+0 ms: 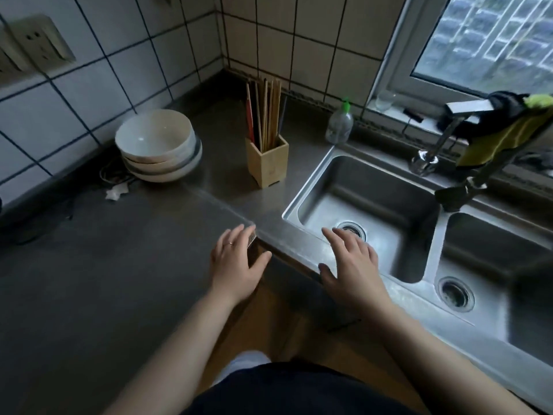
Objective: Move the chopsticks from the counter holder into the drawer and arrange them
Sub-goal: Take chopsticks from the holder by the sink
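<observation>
Chopsticks [264,112] all stand in the holder [267,160] on the counter [119,265]; nothing moved yet. Left hand [236,265] and right hand [350,262] hover spread, empty.

A grey steel surface [155,235] wraps the tiled corner. On it stand stacked bowls [158,145], a wooden chopstick holder [267,163] and a soap bottle [339,124].

A kitchen corner with a window

White tiled walls [128,64] with dark lines meet in the corner above a grey counter [89,280]. A shiny double sink [431,253] sits under the window [484,37] (soft daylight comes in). A wall socket [36,44] is on the left.
</observation>
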The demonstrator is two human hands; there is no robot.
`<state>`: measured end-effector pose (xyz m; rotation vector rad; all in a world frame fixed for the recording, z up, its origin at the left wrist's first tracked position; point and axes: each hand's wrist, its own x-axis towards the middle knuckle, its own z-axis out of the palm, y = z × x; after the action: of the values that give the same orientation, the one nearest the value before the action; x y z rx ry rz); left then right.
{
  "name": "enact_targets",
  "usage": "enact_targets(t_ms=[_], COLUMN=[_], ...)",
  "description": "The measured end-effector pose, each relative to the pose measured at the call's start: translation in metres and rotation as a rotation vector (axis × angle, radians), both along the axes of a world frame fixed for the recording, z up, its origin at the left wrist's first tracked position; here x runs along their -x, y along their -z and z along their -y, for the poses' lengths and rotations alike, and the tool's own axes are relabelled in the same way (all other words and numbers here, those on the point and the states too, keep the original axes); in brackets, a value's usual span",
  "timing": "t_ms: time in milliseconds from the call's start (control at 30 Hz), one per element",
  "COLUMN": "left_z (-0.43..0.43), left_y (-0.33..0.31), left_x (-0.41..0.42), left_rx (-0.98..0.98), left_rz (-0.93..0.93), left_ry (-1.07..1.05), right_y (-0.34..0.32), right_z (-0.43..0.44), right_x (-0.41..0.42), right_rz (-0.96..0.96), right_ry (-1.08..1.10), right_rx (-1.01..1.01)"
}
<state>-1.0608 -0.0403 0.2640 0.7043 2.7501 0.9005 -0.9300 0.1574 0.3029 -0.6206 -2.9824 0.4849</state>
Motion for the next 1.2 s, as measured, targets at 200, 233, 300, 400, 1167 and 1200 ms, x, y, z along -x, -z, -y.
enact_targets(t_ms=[200, 233, 300, 400, 1167, 1200], left_z=[-0.030, -0.036, -0.049, -0.067, -0.172, -0.172], left_y=[-0.004, -0.005, -0.006, -0.011, -0.013, -0.013], left_x=[0.079, 0.094, 0.123, 0.165, 0.317, 0.316], left_rx=[-0.103, -0.117, -0.140, -0.194, -0.529, -0.521], left_rz=[0.024, 0.031, 0.052, 0.097, 0.442, 0.439], left_ry=[-0.078, -0.078, -0.068, -0.061, -0.217, -0.220], right_y=[-0.009, -0.010, -0.013, -0.015, -0.032, -0.032], right_z=[-0.037, -0.041, -0.049, -0.055, -0.089, -0.090], right_x=[0.083, 0.097, 0.124, 0.158, 0.401, 0.403], right_rz=[-0.047, -0.062, -0.089, -0.110, -0.228, -0.241], right_ry=[-0.037, -0.037, -0.029, -0.015, 0.396, 0.403], right_rx=[0.001, -0.003, -0.002, 0.012, 1.017, 1.021])
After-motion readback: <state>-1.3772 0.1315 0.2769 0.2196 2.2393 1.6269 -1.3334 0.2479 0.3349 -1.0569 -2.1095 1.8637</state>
